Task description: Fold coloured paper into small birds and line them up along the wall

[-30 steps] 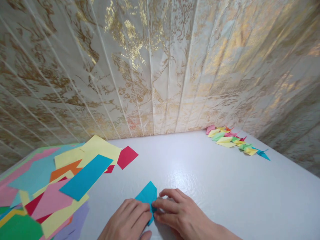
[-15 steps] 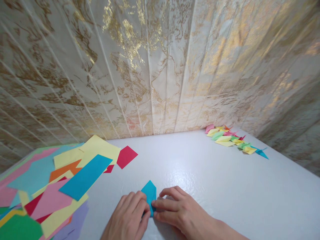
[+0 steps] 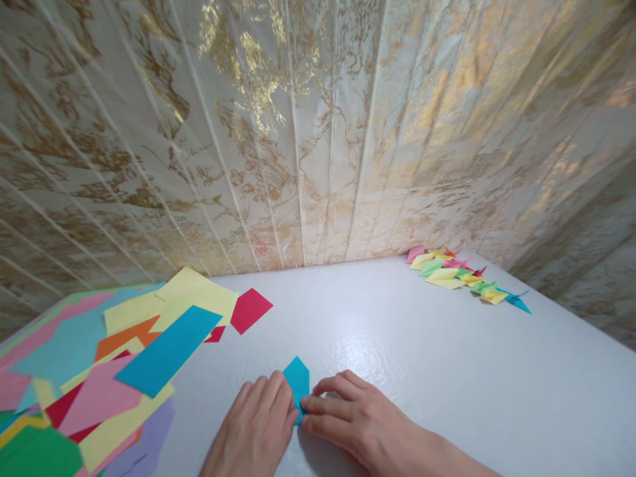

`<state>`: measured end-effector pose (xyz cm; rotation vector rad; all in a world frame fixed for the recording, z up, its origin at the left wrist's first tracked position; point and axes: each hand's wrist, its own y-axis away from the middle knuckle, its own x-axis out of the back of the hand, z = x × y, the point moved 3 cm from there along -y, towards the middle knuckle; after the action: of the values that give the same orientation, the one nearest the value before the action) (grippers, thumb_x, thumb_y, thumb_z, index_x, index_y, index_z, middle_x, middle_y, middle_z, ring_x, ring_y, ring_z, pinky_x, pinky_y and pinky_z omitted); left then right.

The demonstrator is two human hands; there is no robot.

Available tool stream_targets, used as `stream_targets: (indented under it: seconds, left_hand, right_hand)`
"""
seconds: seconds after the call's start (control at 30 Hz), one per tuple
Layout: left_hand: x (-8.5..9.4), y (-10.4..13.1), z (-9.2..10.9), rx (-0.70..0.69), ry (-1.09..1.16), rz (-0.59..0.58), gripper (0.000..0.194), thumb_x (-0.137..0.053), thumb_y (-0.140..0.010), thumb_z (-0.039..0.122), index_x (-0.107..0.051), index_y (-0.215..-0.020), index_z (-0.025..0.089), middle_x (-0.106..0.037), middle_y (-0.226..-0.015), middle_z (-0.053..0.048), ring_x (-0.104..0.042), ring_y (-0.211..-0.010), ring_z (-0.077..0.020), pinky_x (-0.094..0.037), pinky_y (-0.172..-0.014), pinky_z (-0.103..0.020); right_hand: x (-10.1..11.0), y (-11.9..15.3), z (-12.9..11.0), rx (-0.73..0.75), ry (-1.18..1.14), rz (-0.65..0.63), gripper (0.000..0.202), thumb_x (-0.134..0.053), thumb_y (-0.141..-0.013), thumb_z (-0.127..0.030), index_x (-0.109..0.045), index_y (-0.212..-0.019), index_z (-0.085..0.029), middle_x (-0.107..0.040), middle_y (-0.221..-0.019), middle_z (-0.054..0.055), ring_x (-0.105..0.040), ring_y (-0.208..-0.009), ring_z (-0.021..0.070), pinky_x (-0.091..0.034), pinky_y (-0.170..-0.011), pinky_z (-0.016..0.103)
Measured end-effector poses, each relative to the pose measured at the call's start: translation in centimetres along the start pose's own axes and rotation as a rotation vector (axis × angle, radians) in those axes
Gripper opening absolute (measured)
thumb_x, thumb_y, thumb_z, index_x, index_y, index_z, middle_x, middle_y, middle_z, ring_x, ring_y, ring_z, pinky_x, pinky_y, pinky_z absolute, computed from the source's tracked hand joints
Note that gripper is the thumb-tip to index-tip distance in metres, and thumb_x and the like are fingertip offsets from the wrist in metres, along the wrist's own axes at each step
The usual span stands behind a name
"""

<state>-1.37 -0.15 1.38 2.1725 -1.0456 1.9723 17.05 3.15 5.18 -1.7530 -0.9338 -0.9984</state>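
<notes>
A small folded piece of blue paper (image 3: 297,380) lies on the white table, its pointed end facing away from me. My left hand (image 3: 258,424) covers its left side, fingers bent together and pressing on the paper. From the right, my right hand (image 3: 348,414) pinches the lower right edge with its thumb and fingertips. The near end of the blue paper is mostly hidden under the fingers.
Many coloured sheets overlap on the left, with a blue strip (image 3: 169,350) on top and a red piece (image 3: 251,311) beside them. Folded paper figures (image 3: 442,277) line the back right of the white table (image 3: 447,371). Patterned curtain (image 3: 308,132) hangs behind.
My left hand's fingers have shifted slightly and its thumb has moved in nearer the paper's lower edge. My right hand has hardly moved.
</notes>
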Motion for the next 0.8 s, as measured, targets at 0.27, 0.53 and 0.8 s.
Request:
stream_targets:
  seconds: [0.27,0.53,0.8]
  left_hand:
    - [-0.2,0.0,-0.1,0.036,0.068,-0.019,0.011,-0.044,-0.098,0.016,-0.053,-0.096,0.022,-0.064,-0.088,-0.002,-0.060,-0.077,-0.0240,-0.036,-0.073,-0.037]
    - [0.8,-0.7,-0.5,0.121,0.339,0.003,0.015,-0.044,-0.100,0.022,-0.048,-0.086,0.025,-0.057,-0.078,0.002,-0.057,-0.066,-0.0207,-0.036,-0.063,-0.033]
    - [1.0,-0.9,-0.6,0.190,0.486,-0.042,0.017,-0.045,-0.100,0.021,-0.052,-0.085,0.024,-0.059,-0.080,0.001,-0.058,-0.070,-0.0203,-0.037,-0.065,-0.032]
  right_hand:
    - [-0.5,-0.1,0.0,-0.023,0.004,-0.031,0.015,-0.053,-0.099,-0.019,-0.062,-0.111,-0.018,-0.072,-0.113,0.004,-0.057,-0.096,0.0182,-0.043,-0.087,0.033]
    - [-0.5,-0.2,0.0,-0.036,0.009,-0.053,0.016,-0.052,-0.100,-0.022,-0.063,-0.111,-0.018,-0.071,-0.114,0.006,-0.057,-0.098,0.0193,-0.044,-0.087,0.034]
    - [-1.1,-0.3,-0.4,-0.048,0.037,-0.076,0.028,-0.056,-0.098,-0.024,-0.056,-0.125,-0.017,-0.070,-0.108,0.007,-0.057,-0.095,0.0208,-0.042,-0.084,0.035]
